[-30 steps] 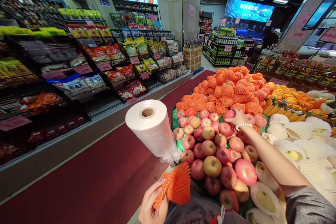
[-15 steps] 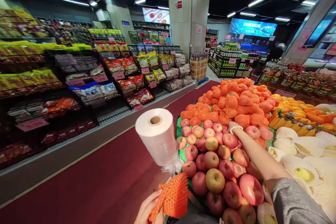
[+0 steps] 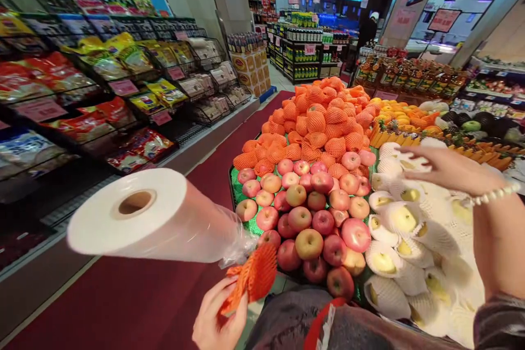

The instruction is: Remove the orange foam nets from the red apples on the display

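My left hand [image 3: 219,311] pinches an orange foam fruit net [image 3: 262,273] at the lower middle, in front of the apples. The net looks flattened, with nothing visible inside it. Over at the right, my right hand [image 3: 453,169] is above the pears in white foam nets [image 3: 404,219], its fingers apart and stretched to the left, with nothing in them. A beaded bracelet circles that wrist. Between my hands lie loose red apples [image 3: 322,222] on a green mat. Behind them rises a heap of fruit in orange foam nets [image 3: 320,120].
A large roll of clear plastic bags [image 3: 176,219] stands at the left of the fruit display. Shelves of packaged food [image 3: 135,87] line the left side. Bottles of oil [image 3: 422,76] stand behind the fruit. A person [image 3: 368,30] is in the background.
My right hand has left the apples and moved right, over the white-netted pears. The view has turned right and down. My left hand still holds the orange net.
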Motion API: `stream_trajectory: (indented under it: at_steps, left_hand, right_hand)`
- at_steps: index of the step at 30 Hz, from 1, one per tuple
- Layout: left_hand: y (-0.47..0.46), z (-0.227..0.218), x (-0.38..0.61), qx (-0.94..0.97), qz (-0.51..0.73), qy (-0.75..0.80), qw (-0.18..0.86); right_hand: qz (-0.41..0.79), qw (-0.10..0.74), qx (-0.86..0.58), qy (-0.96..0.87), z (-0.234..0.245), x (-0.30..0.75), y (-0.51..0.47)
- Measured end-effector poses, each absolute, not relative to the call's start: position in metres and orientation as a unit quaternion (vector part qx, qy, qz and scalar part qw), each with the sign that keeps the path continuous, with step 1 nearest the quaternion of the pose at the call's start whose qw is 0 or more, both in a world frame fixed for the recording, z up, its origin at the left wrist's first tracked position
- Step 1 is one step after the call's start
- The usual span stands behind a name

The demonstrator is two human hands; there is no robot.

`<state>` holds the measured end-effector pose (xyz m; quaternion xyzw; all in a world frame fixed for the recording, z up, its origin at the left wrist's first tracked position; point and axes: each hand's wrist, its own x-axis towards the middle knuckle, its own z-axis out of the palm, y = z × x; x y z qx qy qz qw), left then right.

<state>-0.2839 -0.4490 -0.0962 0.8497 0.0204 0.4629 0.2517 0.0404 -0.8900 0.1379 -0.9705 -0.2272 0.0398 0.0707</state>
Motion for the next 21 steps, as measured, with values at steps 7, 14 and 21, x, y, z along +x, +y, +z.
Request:
stream_trajectory:
  at_steps: [7,14,21]
  left_hand:
    - [-0.463,-0.082,-0.238,0.904,0.347,-0.132,0.214]
    - [-0.467,-0.080,-0.222,0.902,0.343,-0.157,0.209]
    - [-0.464,-0.075,-0.224,0.901,0.365,-0.141,0.189]
  right_hand:
    - [0.200,-0.041,-0.965,-0.163,0.019,-0.042,-0.904]
    - [0.130,-0.079,-0.987,-0.043,0.003,-0.070,-0.914]
    - [0.114,0.014,-0.989,-0.098,0.023,-0.056,-0.930]
